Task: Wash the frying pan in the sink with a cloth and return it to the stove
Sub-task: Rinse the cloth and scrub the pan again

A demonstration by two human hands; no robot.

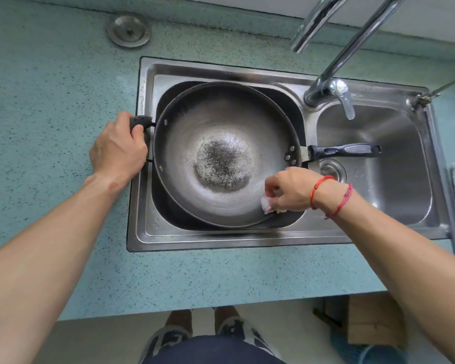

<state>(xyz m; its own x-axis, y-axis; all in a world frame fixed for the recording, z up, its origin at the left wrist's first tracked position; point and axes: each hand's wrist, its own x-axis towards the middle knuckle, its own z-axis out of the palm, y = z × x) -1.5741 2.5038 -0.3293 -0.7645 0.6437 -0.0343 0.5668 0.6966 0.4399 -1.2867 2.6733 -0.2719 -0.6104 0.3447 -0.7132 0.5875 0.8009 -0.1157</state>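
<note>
1. Teal speckled countertop (63,74) w/ a double steel sink (247,72) set into it. The faucet (326,88) is mounted at far right, spout over the right basin. No running water can be made out.
2. In the left basin the frying pan (221,114) is seated mouth up, filling most of it. Dark speckled residue (222,157) is seen at the bottom centre.
3. Pan's long axis is laid left–right: short helper handle (141,120) at the left rim, long handle (344,150) stuck out right over the right basin, just far of the drain (331,170).
4. The helper handle is gripped by the left hand (117,149), fingers curled round it, so the pan is steadied from the left.
5. A small white cloth (266,204) is pinched, bunched up, in the right hand (290,189) and held to the inner wall at the near-right rim, on the near side of the long handle's root.
6. Key relation: residue lies left & far of the cloth, toward pan centre. The right hand is nearer to it; the left is taken up w/ the handle.
7. Judged: scrubbing stage, bottom not yet cleaned. Next stroke prob. has to be swept down the wall to centre, w/ a firm left grip so the pan isn't rocked.
8. Stove not in view; return step not yet begun.
</note>
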